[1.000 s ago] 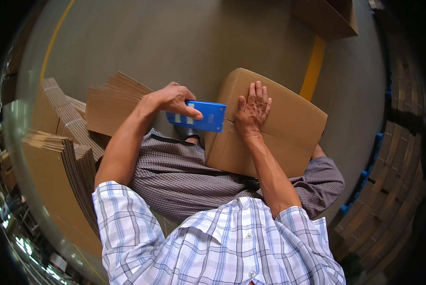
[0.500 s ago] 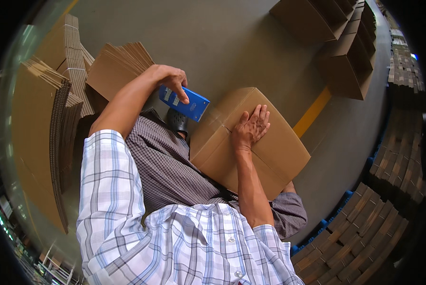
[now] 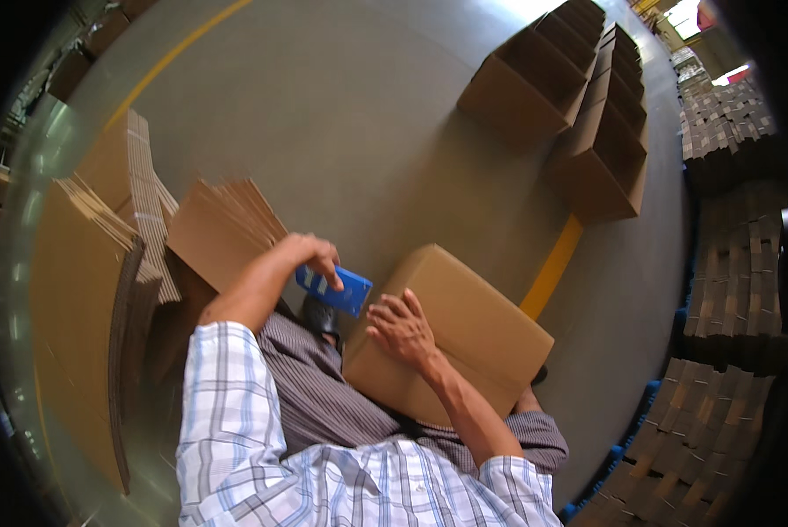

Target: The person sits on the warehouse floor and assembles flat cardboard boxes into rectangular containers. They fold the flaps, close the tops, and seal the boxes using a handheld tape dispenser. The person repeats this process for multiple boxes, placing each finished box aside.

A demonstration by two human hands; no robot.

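A closed brown cardboard box point(image 3: 477, 321) rests tilted against my legs. My left hand point(image 3: 322, 256) is closed around a flat blue tape dispenser point(image 3: 348, 292), held just off the box's left side. Its far end is close to the fingers of my right hand. My right hand point(image 3: 402, 329) lies on the left part of the box with its fingers spread, holding nothing. Whether a strip of tape runs from the dispenser to the box cannot be made out.
Flattened cartons point(image 3: 223, 224) lean at my left, beside a taller stack of folded cardboard point(image 3: 78, 325). Two rows of open-topped boxes point(image 3: 596, 167) stand ahead on the right. Bundled cardboard stacks point(image 3: 675, 439) line the right side. A yellow line point(image 3: 552, 268) crosses the floor.
My right hand has slid from the middle of the box to its left edge, nearer the dispenser. The whole view has shifted, so everything nearby appears lower.
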